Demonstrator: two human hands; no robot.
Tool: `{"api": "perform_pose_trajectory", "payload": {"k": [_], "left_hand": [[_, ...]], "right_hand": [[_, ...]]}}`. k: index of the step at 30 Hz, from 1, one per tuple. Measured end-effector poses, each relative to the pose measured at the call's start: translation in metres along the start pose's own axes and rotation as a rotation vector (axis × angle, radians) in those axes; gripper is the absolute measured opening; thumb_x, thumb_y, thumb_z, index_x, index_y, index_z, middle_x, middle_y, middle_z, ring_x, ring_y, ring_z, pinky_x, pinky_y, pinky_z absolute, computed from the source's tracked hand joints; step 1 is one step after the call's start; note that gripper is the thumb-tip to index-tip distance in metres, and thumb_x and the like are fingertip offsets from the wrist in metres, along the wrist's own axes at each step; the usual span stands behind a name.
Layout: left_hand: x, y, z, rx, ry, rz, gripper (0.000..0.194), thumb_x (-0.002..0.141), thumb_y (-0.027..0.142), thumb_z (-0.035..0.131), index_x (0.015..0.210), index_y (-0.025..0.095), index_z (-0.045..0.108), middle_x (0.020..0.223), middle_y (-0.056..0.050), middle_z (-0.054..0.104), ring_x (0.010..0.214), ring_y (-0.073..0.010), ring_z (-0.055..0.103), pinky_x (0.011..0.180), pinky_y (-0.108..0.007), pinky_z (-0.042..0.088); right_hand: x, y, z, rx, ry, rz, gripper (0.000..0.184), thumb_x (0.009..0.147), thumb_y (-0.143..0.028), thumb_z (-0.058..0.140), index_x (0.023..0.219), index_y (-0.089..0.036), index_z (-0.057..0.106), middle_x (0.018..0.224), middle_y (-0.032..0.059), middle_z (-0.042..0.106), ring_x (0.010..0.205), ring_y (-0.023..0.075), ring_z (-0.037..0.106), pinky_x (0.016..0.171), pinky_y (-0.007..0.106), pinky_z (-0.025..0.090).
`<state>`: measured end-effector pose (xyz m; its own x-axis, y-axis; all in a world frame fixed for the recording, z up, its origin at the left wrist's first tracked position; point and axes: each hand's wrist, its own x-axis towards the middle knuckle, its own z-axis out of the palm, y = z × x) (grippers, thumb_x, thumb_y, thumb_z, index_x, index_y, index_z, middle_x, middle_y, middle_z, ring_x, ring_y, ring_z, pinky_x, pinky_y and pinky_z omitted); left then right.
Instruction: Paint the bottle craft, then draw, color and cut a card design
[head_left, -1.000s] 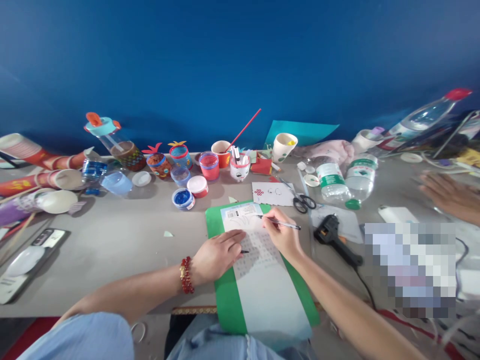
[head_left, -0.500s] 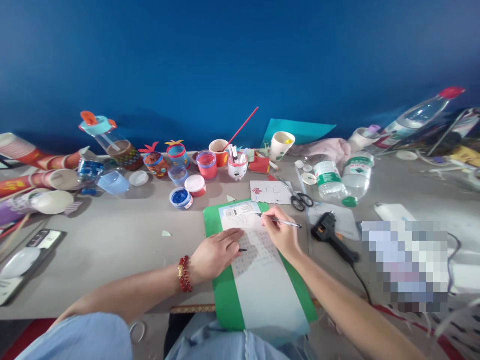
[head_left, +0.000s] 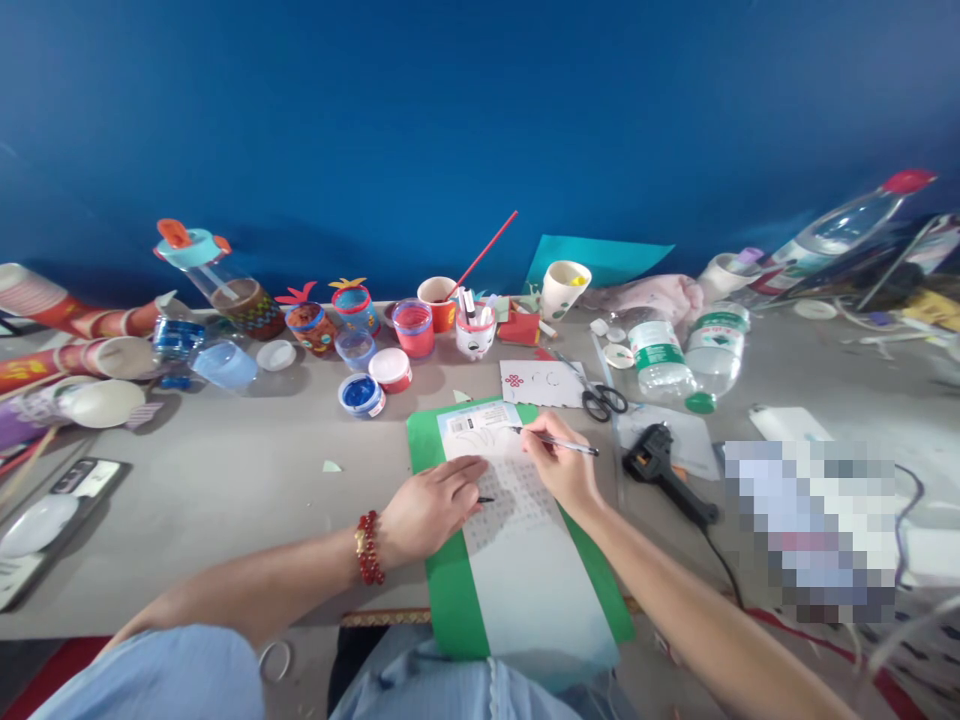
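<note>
Pinched in my right hand is a slim silver pen, its dark tip on the upper part of a white sheet. Faint curved lines show on the sheet left of the tip, below a printed label. My left hand lies on the sheet's left side, fingers together. A short black piece like a pen cap sticks out between its thumb and fingers; the rest is hidden. Under the sheet is a green board or card that overhangs the table's front edge.
Beyond the sheet lie scissors and a torn white card. A glue gun rests on the right near plastic bottles. Paint pots and decorated cups line the back. Paper cups lie at left.
My right hand and the pen have shifted very slightly left. My left hand stays put on the sheet.
</note>
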<state>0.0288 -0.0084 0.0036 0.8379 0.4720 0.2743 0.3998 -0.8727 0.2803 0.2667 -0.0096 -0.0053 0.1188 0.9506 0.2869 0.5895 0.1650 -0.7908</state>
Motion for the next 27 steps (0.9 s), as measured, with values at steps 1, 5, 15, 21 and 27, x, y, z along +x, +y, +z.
{"api": "perform_pose_trajectory", "payload": {"k": [1, 5, 15, 21, 27], "left_hand": [[0.0001, 0.0, -0.0003, 0.001, 0.0, 0.002, 0.02, 0.101, 0.024, 0.042, 0.1, 0.015, 0.06, 0.131, -0.013, 0.063, 0.131, -0.024, 0.053, 0.105, -0.038, 0.051], [-0.0003, -0.0001, -0.0008, -0.004, -0.004, -0.002, 0.019, 0.101, 0.024, 0.043, 0.1, 0.014, 0.059, 0.133, -0.013, 0.062, 0.132, -0.0243, 0.052, 0.106, -0.037, 0.05], [-0.0005, -0.0001, 0.0002, -0.017, -0.004, -0.004, 0.019, 0.101, 0.024, 0.043, 0.102, 0.014, 0.06, 0.132, -0.013, 0.062, 0.132, -0.0243, 0.052, 0.106, -0.038, 0.05], [0.0002, 0.0002, -0.0011, 0.004, -0.003, -0.003, 0.019, 0.101, 0.024, 0.043, 0.1, 0.014, 0.059, 0.132, -0.012, 0.063, 0.131, -0.0245, 0.054, 0.105, -0.037, 0.051], [-0.0008, -0.0001, -0.0002, -0.007, 0.002, 0.005, 0.017, 0.1, 0.023, 0.044, 0.1, 0.014, 0.059, 0.132, -0.014, 0.062, 0.132, -0.0245, 0.052, 0.105, -0.037, 0.051]], "right_hand": [[0.0, 0.0002, 0.0001, -0.002, -0.001, 0.0, 0.016, 0.088, -0.024, 0.054, 0.073, -0.021, 0.055, 0.062, -0.0015, 0.061, 0.052, 0.0124, 0.053, 0.054, 0.023, 0.04], [-0.0001, -0.0001, 0.0002, -0.014, -0.003, -0.002, 0.016, 0.089, -0.024, 0.054, 0.073, -0.021, 0.055, 0.061, -0.0017, 0.06, 0.052, 0.0122, 0.053, 0.054, 0.023, 0.04], [-0.0003, 0.0017, 0.0017, -0.011, -0.008, -0.005, 0.015, 0.088, -0.024, 0.054, 0.074, -0.021, 0.055, 0.061, -0.0017, 0.059, 0.052, 0.012, 0.053, 0.055, 0.022, 0.041], [-0.0003, 0.0001, 0.0009, -0.018, -0.01, -0.008, 0.015, 0.088, -0.025, 0.054, 0.074, -0.021, 0.055, 0.061, -0.0021, 0.06, 0.051, 0.0118, 0.053, 0.053, 0.022, 0.04], [-0.0001, -0.0013, 0.0004, -0.02, -0.013, -0.015, 0.016, 0.088, -0.025, 0.054, 0.072, -0.021, 0.055, 0.06, -0.0023, 0.059, 0.05, 0.0116, 0.052, 0.052, 0.022, 0.039]]}}
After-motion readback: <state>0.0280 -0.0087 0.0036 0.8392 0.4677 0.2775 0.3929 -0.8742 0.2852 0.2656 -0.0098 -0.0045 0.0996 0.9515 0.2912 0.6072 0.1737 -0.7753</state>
